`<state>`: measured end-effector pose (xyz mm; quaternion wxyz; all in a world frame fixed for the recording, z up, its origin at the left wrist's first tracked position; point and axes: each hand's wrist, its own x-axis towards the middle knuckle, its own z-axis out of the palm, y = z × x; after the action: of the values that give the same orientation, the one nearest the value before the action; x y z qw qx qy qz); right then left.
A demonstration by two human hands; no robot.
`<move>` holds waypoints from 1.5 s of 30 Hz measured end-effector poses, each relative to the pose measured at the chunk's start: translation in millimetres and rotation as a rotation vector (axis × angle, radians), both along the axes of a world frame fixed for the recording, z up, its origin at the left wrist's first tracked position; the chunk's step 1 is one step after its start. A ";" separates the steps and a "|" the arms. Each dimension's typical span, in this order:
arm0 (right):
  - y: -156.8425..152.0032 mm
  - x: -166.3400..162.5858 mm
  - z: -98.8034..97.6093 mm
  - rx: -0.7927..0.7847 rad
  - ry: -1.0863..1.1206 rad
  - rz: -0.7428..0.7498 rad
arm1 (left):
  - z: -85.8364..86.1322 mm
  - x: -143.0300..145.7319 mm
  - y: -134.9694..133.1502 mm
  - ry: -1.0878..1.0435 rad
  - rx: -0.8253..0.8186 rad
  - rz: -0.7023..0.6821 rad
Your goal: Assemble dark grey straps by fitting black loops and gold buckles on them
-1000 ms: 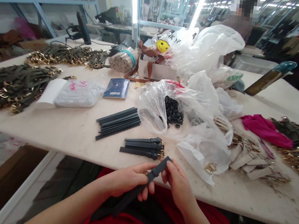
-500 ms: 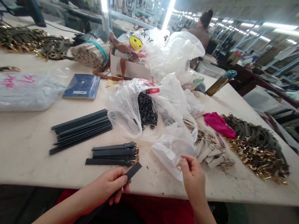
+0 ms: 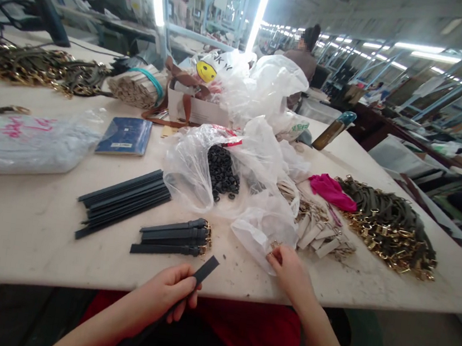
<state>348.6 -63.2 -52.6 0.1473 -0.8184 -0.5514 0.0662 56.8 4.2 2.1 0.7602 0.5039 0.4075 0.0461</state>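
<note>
My left hand is closed around a dark strap at the table's front edge; its flat end sticks out past my thumb. My right hand has its fingers pinched at the mouth of a clear plastic bag. A small gold metal piece shows at those fingertips, its shape partly hidden. Just beyond my left hand lie several dark straps with gold buckles. To the left of these is a bundle of plain dark straps. Small black loops spill from another plastic bag.
Pale straps, a pink cloth and a heap of olive straps with gold hardware lie to the right. A blue booklet and a filled plastic bag are at left. A person is in the background.
My right hand has shifted slightly left and down, its fingertips now lower at the bag's mouth. My left hand keeps the strap in nearly the same place. The camera view has turned slightly.
</note>
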 end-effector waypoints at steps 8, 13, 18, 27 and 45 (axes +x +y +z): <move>-4.8 -55.3 35.1 0.125 0.501 0.117 | 6.0 4.9 -4.6 0.014 0.300 -0.038; 7.4 -119.9 60.5 0.068 0.787 0.392 | 20.4 6.8 -0.8 0.058 0.642 -0.022; 16.0 -137.3 47.6 -0.009 1.001 0.386 | 19.2 -2.4 0.9 0.146 0.719 -0.031; 14.2 -138.1 38.7 -0.155 1.042 0.422 | 6.2 -1.6 2.9 0.199 0.717 -0.047; 17.1 -137.6 25.0 0.019 1.356 0.216 | 3.1 -3.3 9.7 0.113 0.434 -0.015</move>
<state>211.0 -46.0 -27.6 0.4595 -0.5353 -0.4166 0.5733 53.5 13.9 5.2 0.6104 0.6604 0.4261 0.0988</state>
